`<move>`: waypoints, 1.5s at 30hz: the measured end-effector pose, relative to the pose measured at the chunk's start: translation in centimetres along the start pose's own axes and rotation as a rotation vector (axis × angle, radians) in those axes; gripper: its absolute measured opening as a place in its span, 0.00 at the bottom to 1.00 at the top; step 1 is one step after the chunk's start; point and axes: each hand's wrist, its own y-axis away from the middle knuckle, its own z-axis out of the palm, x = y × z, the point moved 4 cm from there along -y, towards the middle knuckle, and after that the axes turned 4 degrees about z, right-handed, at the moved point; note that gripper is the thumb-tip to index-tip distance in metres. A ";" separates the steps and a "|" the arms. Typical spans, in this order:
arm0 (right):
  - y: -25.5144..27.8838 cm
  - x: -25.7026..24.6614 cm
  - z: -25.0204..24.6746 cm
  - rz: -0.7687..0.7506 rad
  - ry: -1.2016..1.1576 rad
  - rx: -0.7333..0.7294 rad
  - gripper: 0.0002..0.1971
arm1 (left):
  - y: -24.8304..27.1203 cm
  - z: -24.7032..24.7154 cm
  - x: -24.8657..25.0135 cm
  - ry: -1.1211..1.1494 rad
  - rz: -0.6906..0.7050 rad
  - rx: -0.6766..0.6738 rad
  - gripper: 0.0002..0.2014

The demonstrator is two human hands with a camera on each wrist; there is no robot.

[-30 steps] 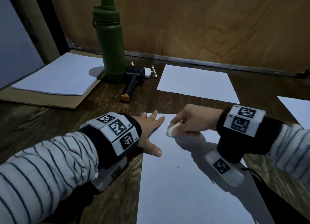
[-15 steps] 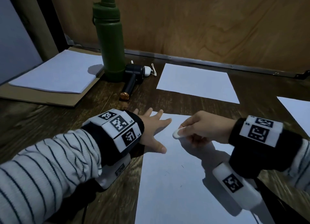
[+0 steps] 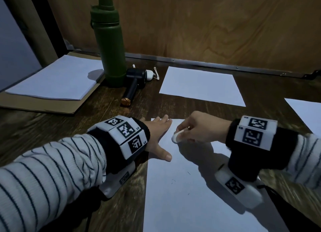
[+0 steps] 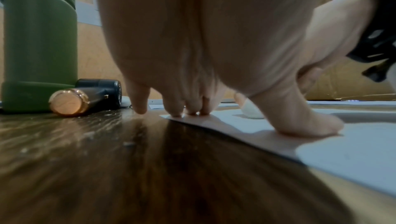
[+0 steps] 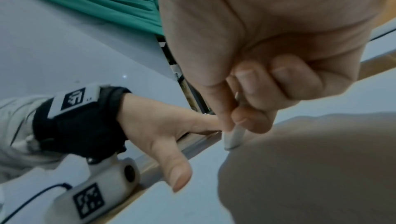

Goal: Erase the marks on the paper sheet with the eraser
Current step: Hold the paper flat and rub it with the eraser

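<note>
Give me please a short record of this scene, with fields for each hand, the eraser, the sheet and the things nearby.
left hand: fingers straight, pressing the sheet's upper left corner
right hand: pinches the eraser
eraser: white, tip at the paper near the top edge
paper sheet: flat on the wooden table, few faint marks mid-sheet
nearby: green bottle, black handheld device, paper stack

Left hand (image 4: 214,49) fills the top of frame, fingers straight and spread. Fingertips (image 4: 175,113) press the near corner of the paper sheet (image 4: 353,143); thumb (image 4: 310,124) is flat on it further in; little finger lands on the bare desk (image 4: 128,168) just off the edge. White eraser (image 4: 249,110) touches the sheet behind the thumb, right hand (image 4: 342,29) above it. Left: green bottle (image 4: 40,44) upright, a black gadget with a copper end (image 4: 85,97) lying against its base. Crumbs on the wood.
</note>
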 end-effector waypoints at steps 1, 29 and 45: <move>-0.2 -0.2 -0.3 0.003 -0.010 0.026 0.11 | 0.0 0.0 0.0 0.006 0.005 -0.002 0.55; -0.8 0.5 -0.2 0.015 -0.133 0.078 0.11 | 0.1 0.3 -0.3 0.057 -0.003 -0.013 0.58; 2.4 1.8 0.8 0.033 0.049 -0.282 0.11 | 0.5 0.1 0.0 0.063 -0.012 -0.028 0.58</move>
